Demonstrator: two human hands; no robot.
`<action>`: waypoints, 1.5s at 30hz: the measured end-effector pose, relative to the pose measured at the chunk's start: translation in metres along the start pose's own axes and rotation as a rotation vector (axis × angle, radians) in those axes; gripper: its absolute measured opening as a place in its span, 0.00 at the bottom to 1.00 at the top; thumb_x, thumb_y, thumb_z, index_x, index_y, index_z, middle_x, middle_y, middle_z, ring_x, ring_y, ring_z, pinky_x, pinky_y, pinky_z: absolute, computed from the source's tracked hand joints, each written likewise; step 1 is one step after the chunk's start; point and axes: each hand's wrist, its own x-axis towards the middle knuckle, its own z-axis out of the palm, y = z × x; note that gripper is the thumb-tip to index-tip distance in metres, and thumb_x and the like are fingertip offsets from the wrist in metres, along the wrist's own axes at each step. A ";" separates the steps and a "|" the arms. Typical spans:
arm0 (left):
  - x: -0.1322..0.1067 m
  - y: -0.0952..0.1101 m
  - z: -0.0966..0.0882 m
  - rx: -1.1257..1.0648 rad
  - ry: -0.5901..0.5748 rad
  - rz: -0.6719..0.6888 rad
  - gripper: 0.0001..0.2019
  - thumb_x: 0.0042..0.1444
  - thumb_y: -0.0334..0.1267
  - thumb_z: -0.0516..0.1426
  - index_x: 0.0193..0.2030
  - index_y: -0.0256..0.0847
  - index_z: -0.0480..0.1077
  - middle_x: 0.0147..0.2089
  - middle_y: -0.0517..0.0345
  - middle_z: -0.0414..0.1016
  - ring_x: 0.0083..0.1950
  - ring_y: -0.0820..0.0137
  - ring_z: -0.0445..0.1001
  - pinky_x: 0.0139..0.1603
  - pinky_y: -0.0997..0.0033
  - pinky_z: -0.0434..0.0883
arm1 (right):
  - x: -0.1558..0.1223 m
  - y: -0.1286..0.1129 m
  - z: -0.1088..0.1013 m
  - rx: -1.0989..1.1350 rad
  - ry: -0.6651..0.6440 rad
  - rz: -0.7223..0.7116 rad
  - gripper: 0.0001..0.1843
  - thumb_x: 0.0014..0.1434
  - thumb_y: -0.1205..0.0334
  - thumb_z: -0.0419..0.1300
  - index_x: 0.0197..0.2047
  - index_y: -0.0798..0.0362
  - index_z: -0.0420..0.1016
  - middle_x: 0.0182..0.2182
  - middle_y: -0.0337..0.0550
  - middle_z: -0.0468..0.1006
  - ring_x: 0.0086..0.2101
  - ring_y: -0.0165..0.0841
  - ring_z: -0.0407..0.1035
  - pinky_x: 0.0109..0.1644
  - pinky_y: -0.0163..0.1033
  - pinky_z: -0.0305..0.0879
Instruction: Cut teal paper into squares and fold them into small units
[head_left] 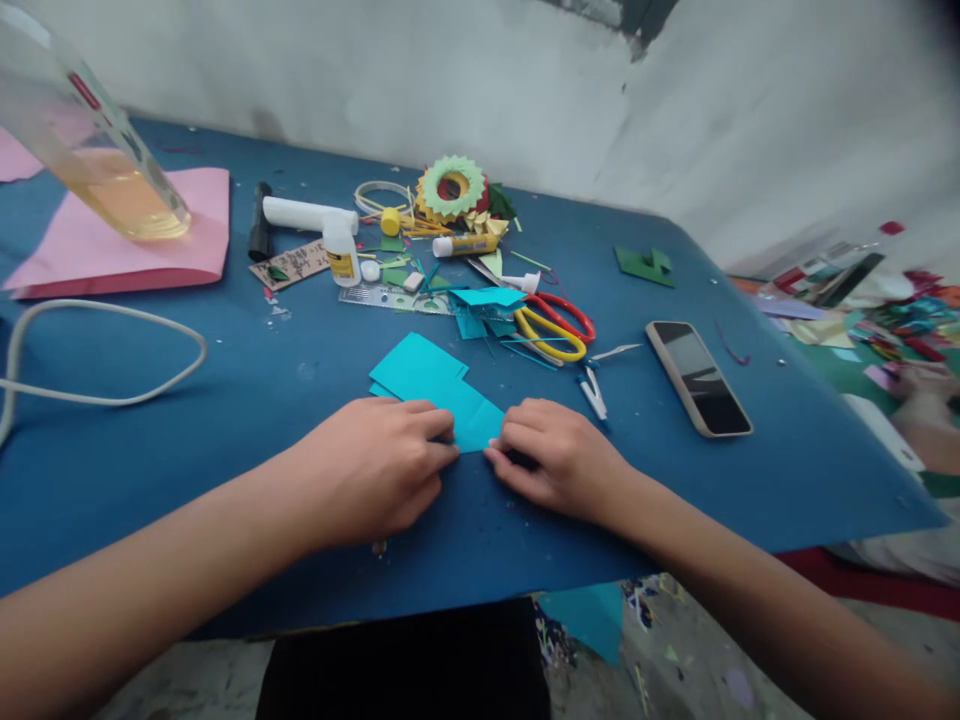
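A small turquoise paper piece (474, 412) lies on the blue table between my two hands. My left hand (386, 462) is closed at its left side, fingertips pressed on the paper's lower left edge. With thumb and fingers pinched together, my right hand (559, 455) grips the paper's right corner. Just behind, a larger stack of turquoise paper (415, 365) lies flat, partly under the small piece. Beyond it are folded turquoise scraps (487, 305) and scissors (559, 328) with red and yellow handles.
Blue-handled snips (592, 388) and a phone (699, 378) lie to the right. Behind are a clear ruler (375, 297), a glue bottle (341, 250), a glue stick (465, 244) and a pale green paper ring (451, 187). At left stand a bottle (135, 195) and a looped cable (105, 402). Another person's hand (926, 390) shows far right.
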 end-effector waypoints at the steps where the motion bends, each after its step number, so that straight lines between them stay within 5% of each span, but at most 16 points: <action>1: 0.001 0.000 0.001 0.011 -0.011 0.011 0.10 0.54 0.35 0.52 0.37 0.44 0.75 0.36 0.57 0.76 0.35 0.69 0.73 0.34 0.71 0.69 | 0.002 0.000 -0.001 0.040 -0.025 0.047 0.11 0.59 0.64 0.53 0.26 0.55 0.68 0.24 0.43 0.70 0.27 0.32 0.61 0.32 0.37 0.59; 5: 0.003 -0.003 0.005 0.039 -0.016 0.004 0.12 0.59 0.36 0.50 0.39 0.45 0.75 0.36 0.58 0.75 0.35 0.68 0.74 0.32 0.69 0.69 | 0.016 0.005 -0.008 0.212 -0.134 0.179 0.10 0.55 0.59 0.60 0.38 0.56 0.69 0.33 0.45 0.72 0.33 0.34 0.66 0.36 0.38 0.64; 12: 0.005 -0.008 0.005 0.084 -0.029 0.041 0.12 0.61 0.34 0.49 0.44 0.42 0.72 0.45 0.55 0.75 0.41 0.67 0.74 0.37 0.70 0.70 | 0.034 0.036 -0.023 0.387 -0.194 -0.006 0.14 0.56 0.72 0.54 0.45 0.54 0.71 0.47 0.48 0.73 0.48 0.35 0.66 0.53 0.45 0.63; 17: 0.005 -0.013 0.004 0.145 -0.022 0.048 0.13 0.58 0.29 0.49 0.46 0.39 0.71 0.49 0.53 0.74 0.44 0.65 0.74 0.41 0.67 0.71 | 0.031 0.040 -0.015 0.389 -0.144 0.005 0.22 0.54 0.75 0.51 0.53 0.55 0.66 0.52 0.51 0.70 0.53 0.36 0.63 0.53 0.47 0.63; 22: 0.006 -0.013 0.004 0.152 -0.026 0.038 0.14 0.59 0.29 0.48 0.48 0.42 0.70 0.50 0.55 0.73 0.45 0.65 0.73 0.42 0.65 0.71 | 0.031 0.033 -0.015 0.393 -0.134 0.102 0.16 0.56 0.72 0.54 0.49 0.59 0.69 0.43 0.51 0.75 0.40 0.33 0.69 0.41 0.40 0.68; 28: 0.006 -0.010 -0.001 0.157 -0.088 0.056 0.14 0.58 0.29 0.50 0.47 0.44 0.71 0.51 0.54 0.72 0.47 0.65 0.72 0.42 0.67 0.71 | 0.026 0.034 -0.016 0.459 -0.187 0.091 0.12 0.57 0.69 0.56 0.45 0.57 0.73 0.34 0.43 0.71 0.27 0.26 0.65 0.32 0.33 0.65; 34: 0.004 -0.008 0.001 0.200 -0.079 0.084 0.15 0.58 0.29 0.49 0.49 0.40 0.70 0.50 0.53 0.73 0.48 0.64 0.72 0.42 0.66 0.70 | 0.022 0.036 -0.006 0.379 -0.160 -0.080 0.11 0.59 0.67 0.55 0.43 0.55 0.76 0.35 0.45 0.69 0.34 0.30 0.66 0.38 0.37 0.65; 42: -0.002 0.020 0.005 0.384 0.031 0.083 0.14 0.55 0.26 0.51 0.46 0.29 0.72 0.49 0.45 0.74 0.50 0.59 0.70 0.49 0.59 0.68 | 0.023 0.026 -0.004 0.289 -0.118 -0.068 0.09 0.56 0.66 0.55 0.36 0.58 0.76 0.34 0.47 0.70 0.33 0.32 0.66 0.36 0.37 0.65; 45: -0.006 0.031 0.007 0.400 0.059 0.011 0.15 0.54 0.26 0.49 0.45 0.29 0.73 0.45 0.45 0.76 0.44 0.59 0.73 0.44 0.60 0.70 | 0.023 0.024 -0.006 0.240 -0.145 -0.072 0.09 0.56 0.66 0.55 0.37 0.57 0.76 0.34 0.48 0.70 0.32 0.32 0.66 0.35 0.37 0.65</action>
